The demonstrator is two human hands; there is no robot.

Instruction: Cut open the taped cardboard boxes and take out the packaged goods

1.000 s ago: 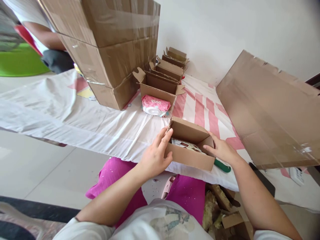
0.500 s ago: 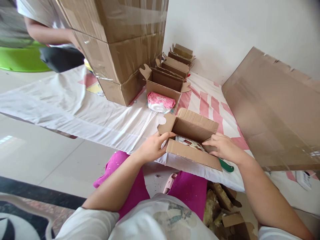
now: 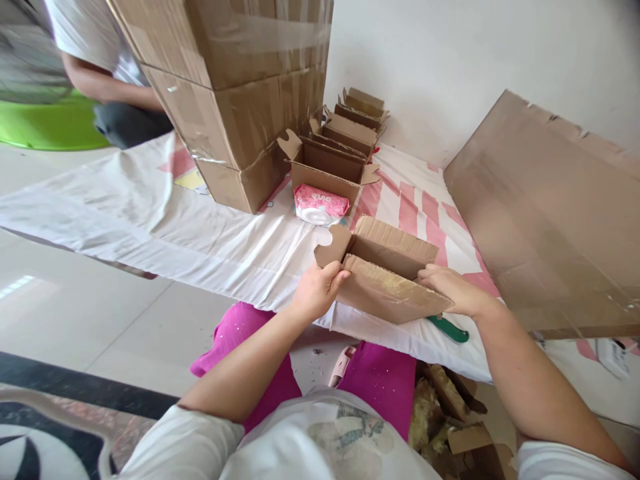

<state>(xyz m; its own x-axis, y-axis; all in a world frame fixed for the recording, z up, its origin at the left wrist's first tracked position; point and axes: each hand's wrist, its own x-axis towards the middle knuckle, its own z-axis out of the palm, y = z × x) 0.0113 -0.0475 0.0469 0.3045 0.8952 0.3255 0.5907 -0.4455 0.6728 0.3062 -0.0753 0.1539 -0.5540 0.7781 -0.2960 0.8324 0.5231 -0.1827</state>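
Observation:
A small open cardboard box (image 3: 395, 290) stands near the front edge of the cloth-covered table, its near wall raised and its inside mostly hidden from me. My left hand (image 3: 319, 288) grips the box's left near corner, with the thumb against the cardboard. At the right end my right hand (image 3: 447, 285) is closed over the box, its fingertips tucked inside behind the near wall. A green-handled tool (image 3: 450, 329) lies on the cloth beside the box's right near corner, partly under it.
Behind the box sits a pink wipes pack (image 3: 321, 204), against a row of open cardboard boxes (image 3: 327, 160). Large taped cartons (image 3: 240, 107) tower at the left, and a person's arm (image 3: 115, 90) shows beyond them. A big cardboard sheet (image 3: 545, 227) leans at the right.
The near wall of the box has been lifted upright, covering the printed contents seen before. Both hands have closed on the box ends.

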